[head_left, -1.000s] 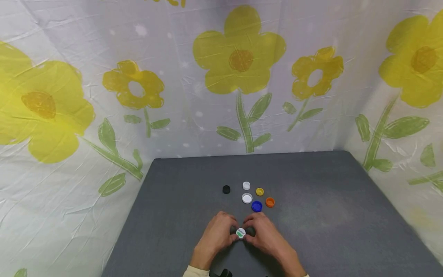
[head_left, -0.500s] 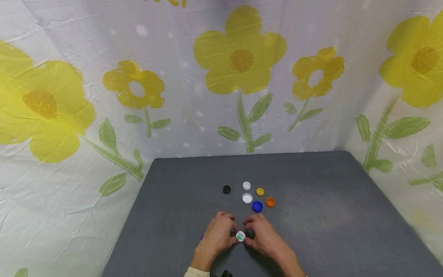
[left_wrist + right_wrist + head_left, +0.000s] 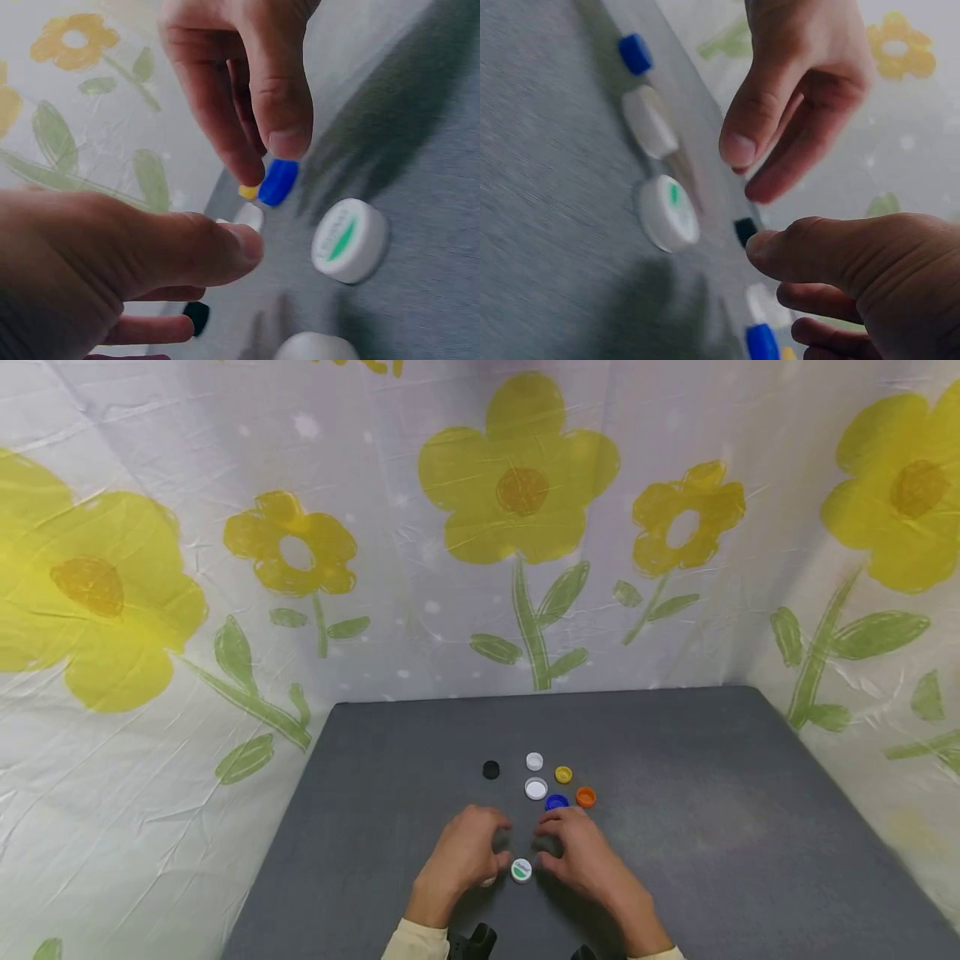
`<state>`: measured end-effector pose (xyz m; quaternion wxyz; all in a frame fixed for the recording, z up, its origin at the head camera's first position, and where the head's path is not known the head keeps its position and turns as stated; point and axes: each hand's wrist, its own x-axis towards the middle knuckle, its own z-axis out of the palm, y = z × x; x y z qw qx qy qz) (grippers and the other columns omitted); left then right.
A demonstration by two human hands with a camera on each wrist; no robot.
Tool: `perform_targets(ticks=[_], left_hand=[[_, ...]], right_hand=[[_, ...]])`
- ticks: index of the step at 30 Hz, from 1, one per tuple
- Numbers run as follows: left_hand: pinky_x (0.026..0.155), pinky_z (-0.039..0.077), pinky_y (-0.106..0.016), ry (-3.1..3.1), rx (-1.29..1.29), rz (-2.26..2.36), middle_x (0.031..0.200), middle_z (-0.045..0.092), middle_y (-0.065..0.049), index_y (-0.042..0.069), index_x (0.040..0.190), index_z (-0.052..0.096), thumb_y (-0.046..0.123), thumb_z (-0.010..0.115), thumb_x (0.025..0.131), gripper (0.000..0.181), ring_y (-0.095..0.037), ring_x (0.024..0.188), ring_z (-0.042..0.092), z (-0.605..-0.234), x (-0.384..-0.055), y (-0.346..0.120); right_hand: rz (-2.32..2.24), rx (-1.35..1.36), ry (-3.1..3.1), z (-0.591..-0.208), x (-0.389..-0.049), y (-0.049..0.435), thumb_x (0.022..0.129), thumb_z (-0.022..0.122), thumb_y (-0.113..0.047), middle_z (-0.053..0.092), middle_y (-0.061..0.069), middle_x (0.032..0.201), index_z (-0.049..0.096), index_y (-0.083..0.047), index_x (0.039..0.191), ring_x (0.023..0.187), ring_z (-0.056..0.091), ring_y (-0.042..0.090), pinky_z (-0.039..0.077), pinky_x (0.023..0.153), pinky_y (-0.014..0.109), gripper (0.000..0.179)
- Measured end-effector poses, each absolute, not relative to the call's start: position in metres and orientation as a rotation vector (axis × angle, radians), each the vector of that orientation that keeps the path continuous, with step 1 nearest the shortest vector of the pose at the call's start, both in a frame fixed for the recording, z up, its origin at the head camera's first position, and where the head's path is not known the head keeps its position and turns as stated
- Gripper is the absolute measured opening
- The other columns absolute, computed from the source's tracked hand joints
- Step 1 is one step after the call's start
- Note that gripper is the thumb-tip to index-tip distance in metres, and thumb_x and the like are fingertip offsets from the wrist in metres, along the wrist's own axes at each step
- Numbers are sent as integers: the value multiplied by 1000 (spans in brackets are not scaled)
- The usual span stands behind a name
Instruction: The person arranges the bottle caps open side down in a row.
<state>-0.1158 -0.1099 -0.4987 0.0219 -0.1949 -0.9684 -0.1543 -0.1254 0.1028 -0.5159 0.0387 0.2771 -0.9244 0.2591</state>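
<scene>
A white bottle cap with a green and dark print point(image 3: 521, 871) lies flat on the table between my two hands. My left hand point(image 3: 467, 852) hovers just left of it, fingers bent loosely and holding nothing. To the cap's right is my right hand point(image 3: 583, 856), with thumb and fingers apart around bare air. Neither hand touches the printed cap in the wrist views. A second white cap point(image 3: 650, 121) sits beside it, mostly hidden by my left hand in the head view. Beyond that, a blue cap point(image 3: 635, 54) shows in the right wrist view.
Farther back on the grey table point(image 3: 675, 860) lie a black cap point(image 3: 491, 770), two white caps point(image 3: 536, 789), a yellow cap point(image 3: 563, 775), an orange cap point(image 3: 586, 797) and another blue cap point(image 3: 557, 802), partly behind my right fingers. A flower-printed cloth point(image 3: 420, 635) hangs around the table.
Both hands have let go of the printed white cap and drawn apart, moving slightly away from me. The cap stays on the table. Another white cap now peeks out beside my left hand.
</scene>
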Motion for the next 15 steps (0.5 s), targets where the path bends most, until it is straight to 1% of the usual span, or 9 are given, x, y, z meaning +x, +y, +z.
perform_targets(ticks=[4,8,15], left_hand=[[88,56,-43,-2971,-591,-478,113,74,0,16,110,76,29,85,78,36,-22,105,67,-489,-125,-108],[91,56,-41,-2913,-625,-439,118,73,-1,15,113,75,30,85,80,38,-22,109,66,-482,-133,-102],[97,54,-38,-2877,-666,-378,124,70,-1,16,117,74,32,84,81,41,-21,115,63,-476,-149,-88]], right_hand=[[792,785,-2737,-509,-133,110,75,87,-16,71,8,110,78,-7,99,106,64,30,52,93,48,28],[793,747,-2666,-504,-141,118,73,87,-13,71,9,108,77,-5,96,103,62,31,52,90,49,27],[789,660,-2723,-494,-154,129,77,86,-15,69,14,114,77,-4,101,107,61,34,51,93,52,28]])
